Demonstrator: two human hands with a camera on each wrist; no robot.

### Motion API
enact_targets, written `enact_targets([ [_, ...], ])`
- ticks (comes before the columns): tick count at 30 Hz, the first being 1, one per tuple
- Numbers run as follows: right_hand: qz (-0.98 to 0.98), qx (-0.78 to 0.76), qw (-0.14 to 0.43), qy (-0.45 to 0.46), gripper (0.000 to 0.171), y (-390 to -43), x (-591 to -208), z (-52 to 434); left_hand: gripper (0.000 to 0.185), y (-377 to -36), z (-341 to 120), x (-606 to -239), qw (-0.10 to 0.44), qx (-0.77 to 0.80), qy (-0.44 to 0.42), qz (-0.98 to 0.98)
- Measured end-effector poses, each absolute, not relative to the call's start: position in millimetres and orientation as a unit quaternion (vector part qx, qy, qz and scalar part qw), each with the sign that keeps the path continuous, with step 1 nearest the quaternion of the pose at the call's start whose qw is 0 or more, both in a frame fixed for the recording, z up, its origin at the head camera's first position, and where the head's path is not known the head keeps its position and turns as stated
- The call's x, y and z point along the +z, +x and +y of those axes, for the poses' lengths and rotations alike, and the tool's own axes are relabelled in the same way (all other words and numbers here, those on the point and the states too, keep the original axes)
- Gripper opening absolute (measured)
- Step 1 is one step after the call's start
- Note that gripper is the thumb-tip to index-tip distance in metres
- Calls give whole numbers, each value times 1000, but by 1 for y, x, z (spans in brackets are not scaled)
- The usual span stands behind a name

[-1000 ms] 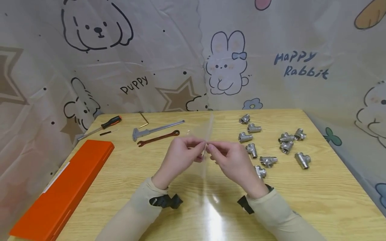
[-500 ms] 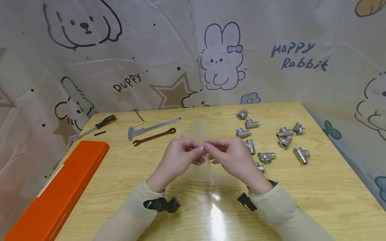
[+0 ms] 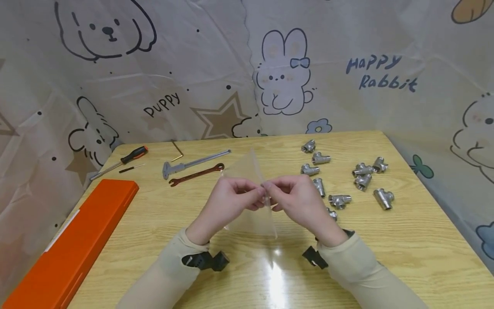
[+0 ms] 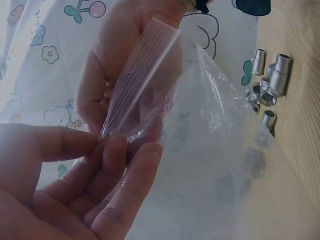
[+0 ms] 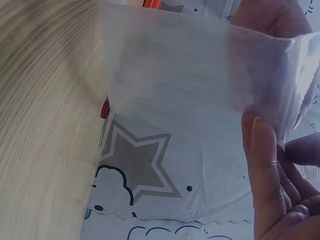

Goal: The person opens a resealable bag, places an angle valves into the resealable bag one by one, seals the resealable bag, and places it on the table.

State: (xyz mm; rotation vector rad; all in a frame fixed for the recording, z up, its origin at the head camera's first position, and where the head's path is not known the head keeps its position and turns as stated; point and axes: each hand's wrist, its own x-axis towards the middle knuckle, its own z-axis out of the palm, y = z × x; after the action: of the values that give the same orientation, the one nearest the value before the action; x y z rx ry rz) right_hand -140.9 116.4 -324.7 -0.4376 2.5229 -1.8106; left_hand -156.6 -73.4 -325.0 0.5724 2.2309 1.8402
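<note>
A clear plastic zip bag (image 3: 247,221) is held up above the middle of the table, its sheet spread to the left of its zip edge. My left hand (image 3: 233,199) pinches the zip edge between thumb and fingers. Right opposite, my right hand (image 3: 299,201) pinches the same edge, with the fingertips of both hands close together. From the left wrist, the ribbed zip strip (image 4: 142,75) of the bag slants up from the fingertips, and metal fittings show blurred through the film. In the right wrist view the bag (image 5: 170,65) looks flat and hazy.
Several metal tee fittings (image 3: 340,201) lie on the right of the wooden table (image 3: 154,257). At the back left are a caliper (image 3: 173,169), a wrench (image 3: 197,174), a hex key (image 3: 177,151), and a screwdriver (image 3: 133,155). An orange case (image 3: 81,240) lies along the left edge.
The bag has turned from nearly edge-on to showing more of its face, its zip edge now slanting. Both hands keep pinching it. The head view has shifted slightly.
</note>
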Motion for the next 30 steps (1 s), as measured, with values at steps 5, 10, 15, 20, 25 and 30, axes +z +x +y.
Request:
enact_targets([
  [5,813,-567,-17,-131,17,-141,-325,117,15,-156,-75,-324,87,608,191,766],
  [10,818,-562,-30,-121,13,-141,-325,115,13,-155,-76,-324,85,603,181,772],
  [15,815,-562,-38,-141,10,-137,-327,111,15,-155,-74,-325,79,594,185,779],
  [20,815,-559,-43,-145,10,-138,-329,110,10,-155,-74,-324,51,578,194,791],
  [25,819,-557,-49,-128,11,-143,-329,116,9,-154,-77,-322,37,566,194,801],
  [30,820,-561,-49,-101,12,-152,-332,123,9,-155,-83,-319,16,570,195,798],
])
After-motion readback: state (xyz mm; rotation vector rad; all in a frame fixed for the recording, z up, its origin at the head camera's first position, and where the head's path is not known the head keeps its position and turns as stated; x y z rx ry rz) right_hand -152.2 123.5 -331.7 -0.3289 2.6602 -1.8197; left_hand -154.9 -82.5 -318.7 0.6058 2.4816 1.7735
